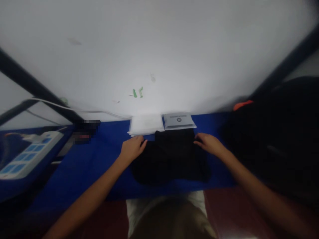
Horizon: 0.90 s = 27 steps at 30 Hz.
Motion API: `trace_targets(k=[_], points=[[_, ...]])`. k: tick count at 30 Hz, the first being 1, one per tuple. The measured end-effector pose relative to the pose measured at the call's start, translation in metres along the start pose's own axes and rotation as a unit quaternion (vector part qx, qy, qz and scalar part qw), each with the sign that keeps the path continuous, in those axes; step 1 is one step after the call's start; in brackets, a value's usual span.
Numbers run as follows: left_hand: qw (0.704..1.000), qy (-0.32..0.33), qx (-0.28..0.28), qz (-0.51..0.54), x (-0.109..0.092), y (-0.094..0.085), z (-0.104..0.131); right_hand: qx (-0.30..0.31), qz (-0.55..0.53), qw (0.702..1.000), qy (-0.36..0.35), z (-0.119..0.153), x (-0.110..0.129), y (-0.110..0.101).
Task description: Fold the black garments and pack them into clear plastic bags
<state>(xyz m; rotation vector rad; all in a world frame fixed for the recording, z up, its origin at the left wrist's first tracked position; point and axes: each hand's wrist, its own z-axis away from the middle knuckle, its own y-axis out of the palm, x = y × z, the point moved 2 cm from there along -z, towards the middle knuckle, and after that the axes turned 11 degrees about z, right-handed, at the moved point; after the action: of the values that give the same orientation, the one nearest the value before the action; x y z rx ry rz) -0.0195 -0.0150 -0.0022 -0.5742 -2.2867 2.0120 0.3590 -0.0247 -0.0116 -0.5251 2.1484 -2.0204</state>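
Note:
A piece of black clothing (171,159), partly folded, lies on the blue tabletop (99,159) in front of me. Its exact kind is hard to make out in the dim light. My left hand (133,148) pinches its upper left edge, thumb and fingers together on the cloth. At the upper right edge my right hand (208,143) has its fingers closed on the same fabric. Just behind the clothing lie a stack of white plastic bags (146,124) and a flat clear-wrapped packet (179,120) with dark print and a round logo.
On the left stands a white power strip (32,154) with blue socket faces and a plug in it. A white cable (99,112) runs along the wall (159,49). A large black heap (276,139) fills the right side, an orange item (243,105) at its edge.

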Motion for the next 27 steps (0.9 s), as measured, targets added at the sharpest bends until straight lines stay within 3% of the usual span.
trace_targets(k=[4,7,10,14,17,21,24,27], points=[[0.993,0.058,-0.073,0.067,-0.021,0.008,-0.026,-0.035,0.071,0.997,-0.019,-0.018,0.009,-0.010],[0.986,0.078,-0.039,0.144,-0.034,0.020,-0.044,-0.049,0.095,0.994,-0.023,-0.036,0.014,-0.012],[0.979,0.080,0.001,0.186,-0.039,0.027,-0.057,-0.014,0.103,0.994,-0.037,-0.051,0.013,-0.005],[0.975,0.086,-0.008,0.202,-0.038,0.023,-0.059,-0.001,0.092,0.995,-0.037,-0.054,0.010,-0.003],[0.959,0.131,-0.042,0.249,-0.038,0.011,-0.045,-0.037,0.058,0.997,-0.045,-0.039,0.012,-0.018],[0.924,0.240,-0.065,0.292,-0.041,-0.009,-0.008,-0.049,0.041,0.994,-0.094,0.007,0.026,-0.040],[0.922,0.297,-0.007,0.249,-0.044,-0.013,0.021,-0.013,0.040,0.993,-0.107,0.042,0.039,-0.042],[0.920,0.323,0.067,0.209,-0.047,-0.010,0.041,0.026,0.032,0.993,-0.108,0.060,0.047,-0.034]])
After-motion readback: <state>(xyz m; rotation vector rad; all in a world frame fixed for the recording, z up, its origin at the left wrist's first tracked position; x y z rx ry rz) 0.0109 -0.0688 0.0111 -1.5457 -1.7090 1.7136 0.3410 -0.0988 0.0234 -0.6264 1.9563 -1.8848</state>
